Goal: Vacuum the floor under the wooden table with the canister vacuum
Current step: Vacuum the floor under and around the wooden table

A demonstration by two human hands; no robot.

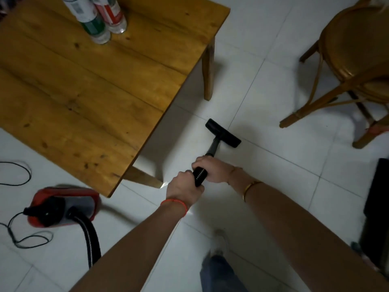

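Two hands on one vacuum wand [212,149]. Left hand [182,187]: fingers wrapped round the black ribbed hose cuff [199,175], nearer the body; a red cord bracelet [175,203] on that wrist. Right hand [212,168]: clasped over the wand just ahead of the left, knuckles up; a gold bangle [251,187] on that forearm.

Wand: dark tube, slanting forward and down from the hands. Floor nozzle [223,133]: black, T-shaped, flat on the white tiled floor [273,165], just outside the near right edge of the wooden table [84,85], between that edge and the chair.

Canister vacuum [63,206]: red and grey body, on the floor left of the arms, beside the table's near corner. Black hose [90,239] leaves its rear and curves toward the person. Thin black power cord [19,234] loops on the tiles at far left.

Table top: plank boards, two spray cans [99,17] standing together at the far side, one banded green, one red; labels unreadable.

Wooden chair [353,60]: round seat, upper right, well apart from the nozzle. Dark object [376,207] at right edge, possibly furniture. Jeans leg [219,275] and a blurred shoe [219,241] below the arms.
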